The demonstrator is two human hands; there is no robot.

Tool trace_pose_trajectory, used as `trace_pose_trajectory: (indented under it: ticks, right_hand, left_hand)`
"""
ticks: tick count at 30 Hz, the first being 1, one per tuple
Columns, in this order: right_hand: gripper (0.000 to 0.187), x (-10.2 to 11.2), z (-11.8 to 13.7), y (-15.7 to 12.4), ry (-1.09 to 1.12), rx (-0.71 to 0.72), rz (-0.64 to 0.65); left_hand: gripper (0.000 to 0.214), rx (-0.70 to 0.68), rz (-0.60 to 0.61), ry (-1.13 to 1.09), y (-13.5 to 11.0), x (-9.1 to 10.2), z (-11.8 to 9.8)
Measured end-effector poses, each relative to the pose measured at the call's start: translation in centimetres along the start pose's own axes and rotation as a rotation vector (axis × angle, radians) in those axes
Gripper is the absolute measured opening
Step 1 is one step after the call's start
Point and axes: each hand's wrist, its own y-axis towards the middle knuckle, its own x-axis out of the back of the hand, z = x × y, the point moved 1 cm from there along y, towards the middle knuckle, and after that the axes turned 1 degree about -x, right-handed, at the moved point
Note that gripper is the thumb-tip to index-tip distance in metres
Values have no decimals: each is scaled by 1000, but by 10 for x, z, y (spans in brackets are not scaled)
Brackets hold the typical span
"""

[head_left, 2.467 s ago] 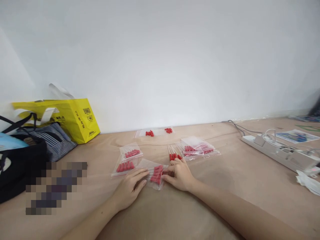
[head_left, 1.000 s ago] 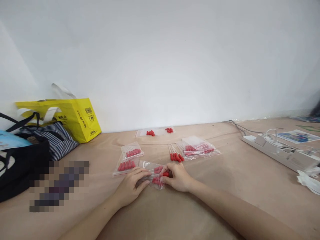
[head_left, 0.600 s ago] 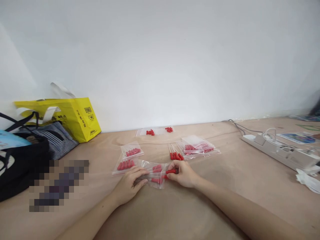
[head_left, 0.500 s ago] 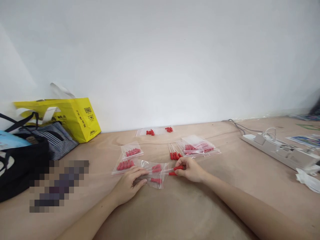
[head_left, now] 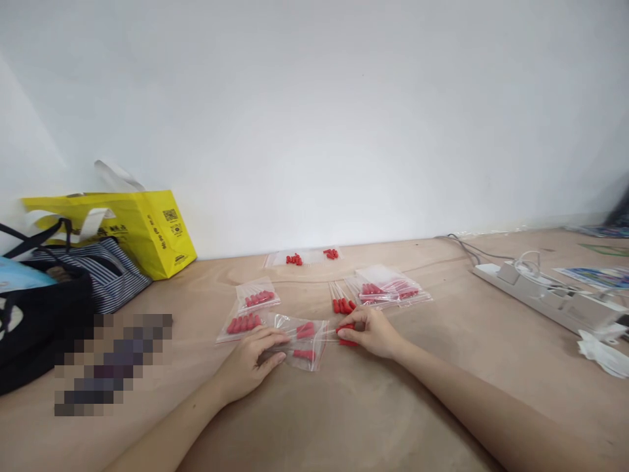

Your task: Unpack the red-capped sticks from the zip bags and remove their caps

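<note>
My left hand (head_left: 258, 360) grips a small clear zip bag (head_left: 317, 331) by its left end, thumb and fingers pinching the plastic. Inside the bag lie droppers with red rubber bulbs (head_left: 304, 330). At the bag's right-hand opening, my right hand (head_left: 368, 331) is closed around the red bulbs of droppers (head_left: 347, 342); their thin clear tubes point left into the bag mouth. The fingers partly hide these bulbs. Just beyond my right hand, several loose droppers (head_left: 343, 305) lie with their bulbs toward me.
Filled zip bags (head_left: 244, 323) lie beyond my left hand, with more stacked bags (head_left: 393, 288) at the right. Another bag with red bulbs (head_left: 309, 261) is by the wall. A yellow bag (head_left: 167, 229) and dark bag (head_left: 63, 321) stand left; a power strip (head_left: 550, 295) lies right.
My right hand has moved slightly left toward the bag mouth, its fingers covering more of the red bulbs. My left hand stays on the bag. The whole view has shifted a little.
</note>
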Motion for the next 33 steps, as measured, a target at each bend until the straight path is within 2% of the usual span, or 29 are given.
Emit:
trace_pose_trajectory:
  ticks: [6,9,13,25,33]
  right_hand:
    - [26,-4,3,-4,-32,72,55]
    - [17,0,0,-6,26,104,100]
    - [8,11,-2,-7,-24,148,148]
    - [18,29,-15,-5,20,-31,329]
    - [16,27,-23,-1,135,-60,338]
  left_hand:
    - [23,4,-17,-30,-1,1,-1]
    - [23,7,-13,-32,-1,1,-1]
    - [23,14,-11,-28,-2,3,0]
    - [24,31,20,0,-1,2,2]
    - [24,41,35,-4,-3,3,1]
